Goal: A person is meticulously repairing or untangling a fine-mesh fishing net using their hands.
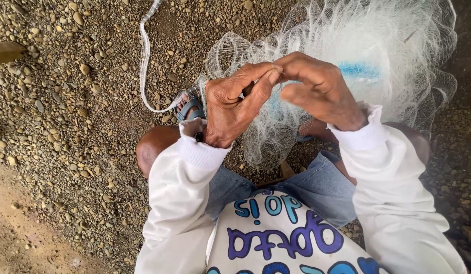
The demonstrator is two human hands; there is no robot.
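From the head camera, your two hands meet just above the centre of the frame, in front of a heap of fine white fishing net point(347, 35) that fills the upper right. Your left hand point(228, 109) sits left of centre, back of the hand toward the camera, with the thumb and forefinger pressed together on a bit of the mesh; the other fingers point(256, 94) curl in beneath. A small dark thing shows between those fingers, too hidden to name. Your right hand point(319, 89) comes in from the right, its fingertips touching those of the left hand at the same spot, pinching the net there; its remaining fingers are folded loosely toward the palm.

The net hangs down from the pinch and drapes over your knees, reaching the centre of the frame. A blue patch point(360, 71) shows through the mesh in the upper right, just beyond your right hand. A flat white band point(144, 56) runs from the top edge down the upper left and loops back toward your left hand.

Below, you wear white long sleeves point(179, 203) and blue denim shorts point(316, 187). A foot in a blue sandal point(190, 107) sits just left of your left hand. All around lies pebbly gravel ground point(68, 91), with bare sandy earth point(22, 228) in the lower left corner.
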